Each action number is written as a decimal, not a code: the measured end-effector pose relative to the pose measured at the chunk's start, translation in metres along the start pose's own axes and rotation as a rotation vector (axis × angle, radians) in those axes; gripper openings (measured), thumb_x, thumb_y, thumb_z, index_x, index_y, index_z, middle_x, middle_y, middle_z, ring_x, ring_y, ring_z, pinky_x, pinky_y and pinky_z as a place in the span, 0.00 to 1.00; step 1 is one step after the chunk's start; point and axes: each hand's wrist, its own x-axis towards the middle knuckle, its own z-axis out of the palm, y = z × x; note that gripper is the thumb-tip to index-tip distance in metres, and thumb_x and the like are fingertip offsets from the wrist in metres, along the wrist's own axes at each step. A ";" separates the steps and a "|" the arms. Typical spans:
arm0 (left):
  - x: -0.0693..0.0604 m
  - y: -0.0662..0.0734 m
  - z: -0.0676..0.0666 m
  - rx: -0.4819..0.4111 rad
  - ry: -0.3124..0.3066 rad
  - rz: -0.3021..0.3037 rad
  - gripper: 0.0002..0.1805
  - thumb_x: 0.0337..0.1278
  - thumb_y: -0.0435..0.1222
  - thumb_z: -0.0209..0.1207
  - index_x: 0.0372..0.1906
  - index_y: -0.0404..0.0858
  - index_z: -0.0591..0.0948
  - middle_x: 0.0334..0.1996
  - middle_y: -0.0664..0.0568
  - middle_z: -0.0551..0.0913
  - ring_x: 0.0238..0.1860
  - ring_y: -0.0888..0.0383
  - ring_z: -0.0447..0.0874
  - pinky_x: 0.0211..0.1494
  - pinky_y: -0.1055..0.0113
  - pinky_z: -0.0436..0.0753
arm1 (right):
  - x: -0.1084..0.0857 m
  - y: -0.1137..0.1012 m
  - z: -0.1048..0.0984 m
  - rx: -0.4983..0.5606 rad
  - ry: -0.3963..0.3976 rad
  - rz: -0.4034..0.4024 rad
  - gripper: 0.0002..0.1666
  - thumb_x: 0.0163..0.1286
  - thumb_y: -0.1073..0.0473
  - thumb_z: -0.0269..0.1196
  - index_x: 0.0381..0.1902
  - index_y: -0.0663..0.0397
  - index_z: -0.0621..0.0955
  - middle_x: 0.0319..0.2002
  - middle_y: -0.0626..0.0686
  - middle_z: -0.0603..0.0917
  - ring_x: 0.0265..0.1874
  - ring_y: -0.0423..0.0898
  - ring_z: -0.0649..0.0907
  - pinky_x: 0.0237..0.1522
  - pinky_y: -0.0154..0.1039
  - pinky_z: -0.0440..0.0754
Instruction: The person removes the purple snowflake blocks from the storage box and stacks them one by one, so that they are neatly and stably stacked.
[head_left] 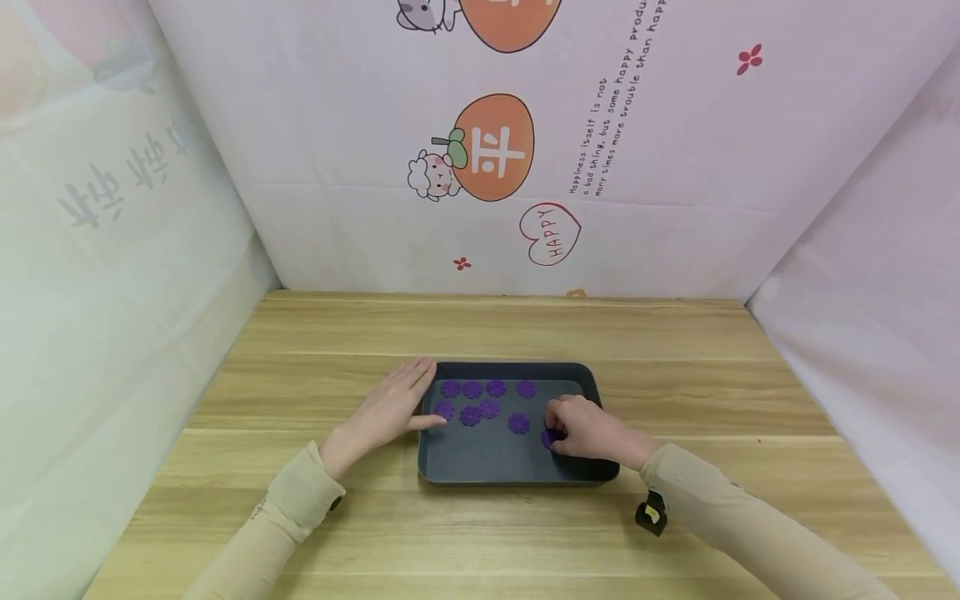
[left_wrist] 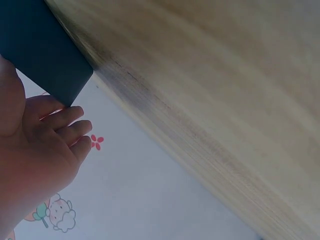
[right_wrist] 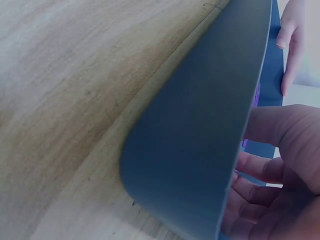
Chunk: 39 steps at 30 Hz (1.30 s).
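A dark grey-blue rectangular tray (head_left: 487, 467) rests on the wooden table. Several purple notched, flower-shaped discs (head_left: 518, 423) lie spread over its back and left part. My left hand (head_left: 390, 408) lies at the tray's back left corner. Its fingers stretch along the outside, and its thumb reaches over the rim. In the left wrist view, the fingertips (left_wrist: 75, 116) touch the tray's corner. Inside the tray at the right, my right hand (head_left: 588, 429) pinches one purple disc, mostly covered by fingers and thumb. The tray wall (right_wrist: 190, 130) hides much of this grip in the right wrist view.
The wooden table (head_left: 495, 537) extends around the tray. Behind it hangs a white printed cloth (head_left: 337, 167), with pale cloth at both sides. A small black device (head_left: 651, 515) with a yellow mark sits at the right sleeve's cuff.
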 end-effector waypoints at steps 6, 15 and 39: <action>0.000 0.001 -0.001 0.003 -0.015 -0.007 0.49 0.59 0.57 0.62 0.72 0.24 0.64 0.72 0.31 0.65 0.74 0.36 0.62 0.77 0.44 0.65 | 0.000 0.000 0.000 -0.024 0.008 -0.002 0.14 0.52 0.63 0.75 0.33 0.57 0.80 0.30 0.49 0.80 0.30 0.39 0.76 0.31 0.31 0.79; 0.001 0.001 -0.002 -0.004 -0.023 -0.019 0.49 0.59 0.57 0.62 0.72 0.25 0.64 0.72 0.31 0.65 0.74 0.35 0.62 0.77 0.43 0.65 | -0.001 0.001 0.001 -0.052 0.016 -0.034 0.14 0.53 0.61 0.75 0.33 0.56 0.80 0.31 0.49 0.80 0.29 0.39 0.76 0.30 0.32 0.80; 0.000 0.002 -0.001 0.035 -0.031 -0.040 0.50 0.60 0.61 0.59 0.73 0.27 0.62 0.74 0.34 0.63 0.76 0.37 0.59 0.79 0.45 0.63 | 0.001 0.008 0.002 -0.067 0.063 -0.100 0.12 0.53 0.61 0.74 0.31 0.59 0.81 0.29 0.51 0.82 0.25 0.35 0.74 0.26 0.26 0.76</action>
